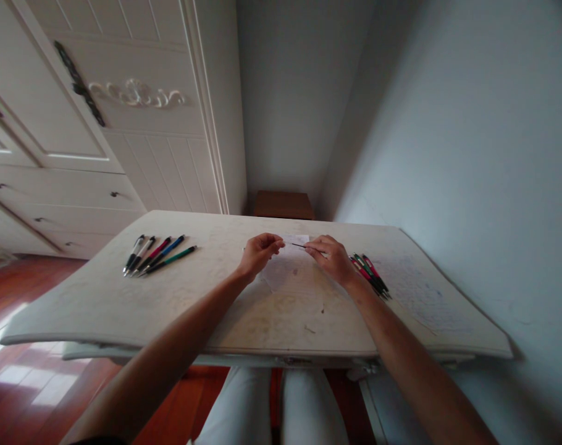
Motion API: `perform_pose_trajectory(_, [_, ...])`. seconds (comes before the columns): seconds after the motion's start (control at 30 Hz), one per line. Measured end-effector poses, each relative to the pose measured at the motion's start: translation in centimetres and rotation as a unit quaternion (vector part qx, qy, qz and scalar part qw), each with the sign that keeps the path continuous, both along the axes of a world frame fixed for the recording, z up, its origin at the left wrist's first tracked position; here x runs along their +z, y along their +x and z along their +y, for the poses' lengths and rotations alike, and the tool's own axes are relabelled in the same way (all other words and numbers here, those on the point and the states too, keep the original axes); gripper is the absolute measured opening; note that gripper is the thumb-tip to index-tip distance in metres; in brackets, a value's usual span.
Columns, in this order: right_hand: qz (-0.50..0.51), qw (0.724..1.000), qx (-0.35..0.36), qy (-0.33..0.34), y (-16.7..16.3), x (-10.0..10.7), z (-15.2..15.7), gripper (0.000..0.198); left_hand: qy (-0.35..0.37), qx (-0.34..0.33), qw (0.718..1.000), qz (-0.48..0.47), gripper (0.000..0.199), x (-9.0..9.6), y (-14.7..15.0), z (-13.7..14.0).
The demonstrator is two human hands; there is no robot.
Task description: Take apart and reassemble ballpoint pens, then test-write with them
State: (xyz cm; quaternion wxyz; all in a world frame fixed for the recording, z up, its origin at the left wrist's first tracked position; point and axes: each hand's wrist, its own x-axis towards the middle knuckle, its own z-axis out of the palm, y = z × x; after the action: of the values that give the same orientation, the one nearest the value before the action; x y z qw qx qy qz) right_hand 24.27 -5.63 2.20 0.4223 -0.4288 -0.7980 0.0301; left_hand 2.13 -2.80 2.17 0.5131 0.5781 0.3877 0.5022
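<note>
Above the middle of the desk, my left hand (260, 253) and my right hand (333, 257) face each other with fingers pinched. Between them stretches a thin dark pen refill (298, 245), pale toward its left end. My right fingers grip its dark part, while my left fingertips close on the pale end; the fingers hide both ends. Below the hands lies a sheet of paper (293, 278) with faint writing. Just right of my right hand is a bunch of red and green click pens (371, 272).
On the desk's left side, several click pens (158, 254) are fanned out. A written sheet (424, 296) lies at the right, by the wall (507, 185). Small dark scraps (310, 330) are near the front edge. A white cabinet (170, 123) and brown box (283, 204) stand behind.
</note>
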Motion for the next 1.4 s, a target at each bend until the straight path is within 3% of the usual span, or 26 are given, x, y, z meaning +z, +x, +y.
perform_pose_trajectory(0.7, [0.007, 1.0, 0.001, -0.002, 0.09, -0.1, 0.06, 0.019, 0.003, -0.001, 1.0, 0.007, 0.025, 0.08, 0.12, 0.02])
perform_pose_trajectory(1.2, [0.043, 0.999, -0.018, 0.0, 0.19, 0.05, 0.08, 0.019, 0.071, -0.009, 0.994, 0.086, 0.024, -0.03, -0.1, -0.36])
perform_pose_trajectory(1.4, [0.073, 0.997, -0.039, 0.008, 0.39, -0.07, 0.22, 0.021, 0.109, 0.005, 0.979, 0.171, 0.021, -0.21, -0.64, -0.29])
